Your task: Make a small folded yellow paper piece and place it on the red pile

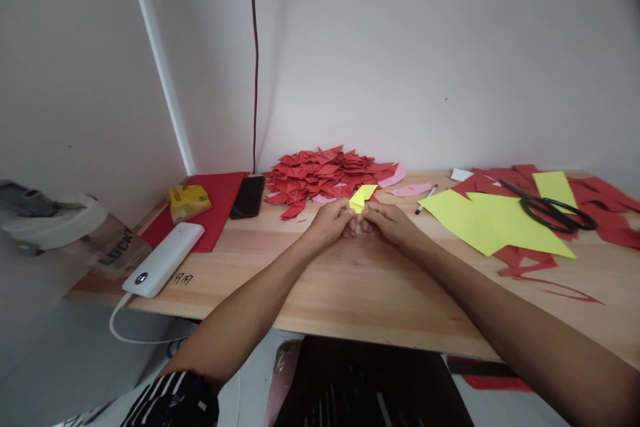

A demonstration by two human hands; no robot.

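Note:
A small folded piece of yellow paper point(359, 203) is held upright between my two hands, just above the middle of the wooden table. My left hand point(332, 219) pinches its left side, fingers curled in. On the other side my right hand point(386, 220) grips it with the thumb laid along its lower edge. The fingertips of both hands nearly meet beneath the paper, and some of them are hidden. Right behind the hands lies a big heap of folded red paper pieces point(320, 173), with pink paper scraps point(410, 189) beside it.
On the right, black scissors point(555, 210) rest on a yellow sheet point(493, 220) among red paper scraps point(613, 203). A marker point(427, 200) lies nearby. To the left are a phone point(248, 197), a red sheet point(223, 213), a yellow packet point(189, 202), a cabled white power bank point(164, 260) and a cup point(107, 240).

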